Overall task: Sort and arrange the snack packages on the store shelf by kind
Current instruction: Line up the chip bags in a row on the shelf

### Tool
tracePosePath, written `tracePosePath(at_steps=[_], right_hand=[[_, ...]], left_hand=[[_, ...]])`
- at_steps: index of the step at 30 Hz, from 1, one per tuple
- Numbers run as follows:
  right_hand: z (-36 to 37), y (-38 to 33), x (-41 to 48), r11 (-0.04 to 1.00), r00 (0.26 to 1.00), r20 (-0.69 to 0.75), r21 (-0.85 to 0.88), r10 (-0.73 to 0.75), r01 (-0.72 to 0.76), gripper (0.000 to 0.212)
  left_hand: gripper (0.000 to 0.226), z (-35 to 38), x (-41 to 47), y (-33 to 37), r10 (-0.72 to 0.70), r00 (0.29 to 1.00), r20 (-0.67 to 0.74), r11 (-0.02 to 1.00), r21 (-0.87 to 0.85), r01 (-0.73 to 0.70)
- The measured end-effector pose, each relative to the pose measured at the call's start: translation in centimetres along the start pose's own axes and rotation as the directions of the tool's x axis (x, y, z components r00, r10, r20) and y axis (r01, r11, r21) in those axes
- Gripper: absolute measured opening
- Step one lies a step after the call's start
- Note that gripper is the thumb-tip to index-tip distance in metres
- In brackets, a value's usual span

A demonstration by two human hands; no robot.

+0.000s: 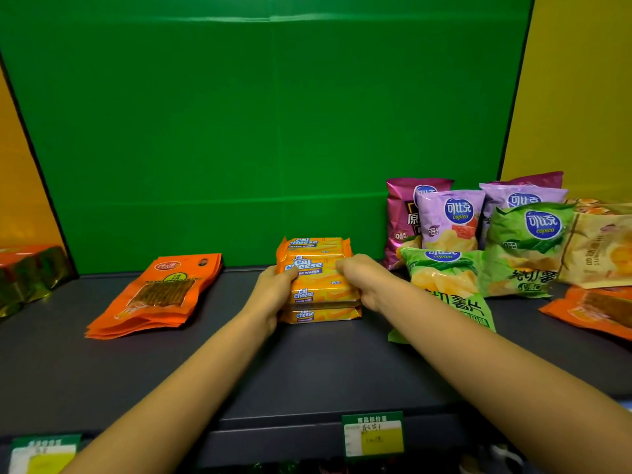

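A stack of orange Cal Cheese wafer packs lies in the middle of the dark shelf. My left hand grips the stack's left side and my right hand grips its right side, fingers over the top pack. To the left lies a pile of flat orange snack pouches. On the right stand purple chip bags and green chip bags, one green bag lying flat under my right forearm.
A beige bag and another orange pouch sit at the far right. A red and green package is at the far left. Price tags hang on the shelf's front edge. A green panel backs the shelf.
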State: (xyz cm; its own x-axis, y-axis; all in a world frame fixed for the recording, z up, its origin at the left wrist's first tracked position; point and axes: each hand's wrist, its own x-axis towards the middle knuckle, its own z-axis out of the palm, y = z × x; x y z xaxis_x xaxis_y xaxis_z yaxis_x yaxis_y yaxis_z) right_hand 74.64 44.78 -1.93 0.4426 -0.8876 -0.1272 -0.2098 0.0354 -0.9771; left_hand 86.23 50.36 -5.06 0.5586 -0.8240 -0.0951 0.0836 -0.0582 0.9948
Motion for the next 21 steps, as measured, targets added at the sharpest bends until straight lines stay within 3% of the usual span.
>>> tracePosePath(at_steps=[4, 7, 9, 12, 15, 17, 19, 21], right_hand=[[-0.6, -0.2, -1.1, 0.993, 0.999, 0.012, -0.113, -0.039, 0.04, 0.026], [-2.2, -0.7, -2.5, 0.967, 0.991, 0.024, -0.216, -0.133, 0.135, 0.03], [-4.0, -0.6, -3.1, 0.936, 0.973, 0.054, -0.269, -0.223, 0.229, 0.051], [-7.2, -0.3, -4.7, 0.916, 0.947, 0.117, -0.245, -0.298, 0.318, 0.06], [-11.9, 0.3, -6.0, 0.915, 0.926, 0.04, -0.139, -0.376, 0.378, 0.051], [-15.7, 1.0, -6.2, 0.908, 0.907, -0.061, -0.067, -0.417, 0.414, 0.042], [-19.3, 1.8, -5.8, 0.905, 0.88, -0.227, -0.02, -0.418, 0.425, 0.034], [-23.1, 3.4, -4.6, 0.915, 0.828, -0.407, -0.054, -0.387, 0.401, 0.038]], left_hand=[[0.043, -0.5, -0.1, 0.6, 0.005, 1.0, -0.001, 0.997, 0.079, -0.005], [0.07, -1.2, -0.1, 1.1, 0.226, 0.963, -0.148, 0.955, 0.227, -0.189], [0.064, -0.9, -1.4, 1.7, 0.467, 0.873, -0.137, 0.844, 0.362, -0.395], [0.039, 1.5, -4.9, 2.2, 0.716, 0.694, 0.082, 0.585, 0.472, -0.659], [0.036, 5.2, -7.2, 2.0, 0.679, 0.647, 0.347, 0.471, 0.47, -0.746], [0.047, 7.7, -7.3, 1.3, 0.533, 0.69, 0.49, 0.455, 0.522, -0.722], [0.061, 10.1, -7.1, 0.7, 0.408, 0.743, 0.531, 0.479, 0.568, -0.669], [0.069, 12.2, -6.9, 0.3, 0.326, 0.813, 0.482, 0.59, 0.568, -0.574]])
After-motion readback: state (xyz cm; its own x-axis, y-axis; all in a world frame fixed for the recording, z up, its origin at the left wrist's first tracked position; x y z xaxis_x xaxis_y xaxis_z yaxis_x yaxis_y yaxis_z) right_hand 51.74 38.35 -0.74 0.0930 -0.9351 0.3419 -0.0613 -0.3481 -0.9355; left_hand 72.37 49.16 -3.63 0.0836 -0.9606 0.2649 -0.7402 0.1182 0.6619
